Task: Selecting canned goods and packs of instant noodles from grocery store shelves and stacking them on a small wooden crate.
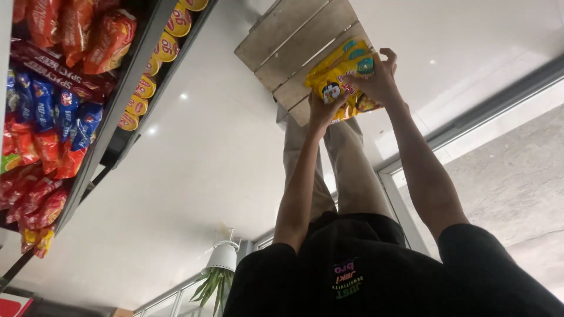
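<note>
Hands met on a stack of yellow snack packets (343,79), which lay against the wooden pallet (294,44) near the top of the view; the whole picture appeared upside down, with the person's black shirt (364,276) at the bottom and the beige trouser legs (341,170) running up toward the pallet. The left hand (322,111) was closed around the edge of the packets nearest the trouser legs, thumb and fingers pinching the yellow wrapping. The right hand (376,76) was curled over the packets on the side farther from the shelves, its fingers hooked round the far edge near a teal patch on the top packet. Both forearms stretched from the shirt straight to the pallet, the packets held between the two hands and touching the slats. Well to the side of the pallet stood a shelf unit (117,94), its upper part packed with red and orange snack bags (76,29), blue ones (41,105) among them, and a row of round yellow lids (150,64) along its edge. A white pot with a green plant (220,264) sat on the pale floor (194,176) between the shelf unit and the shirt, well apart from the pallet.
</note>
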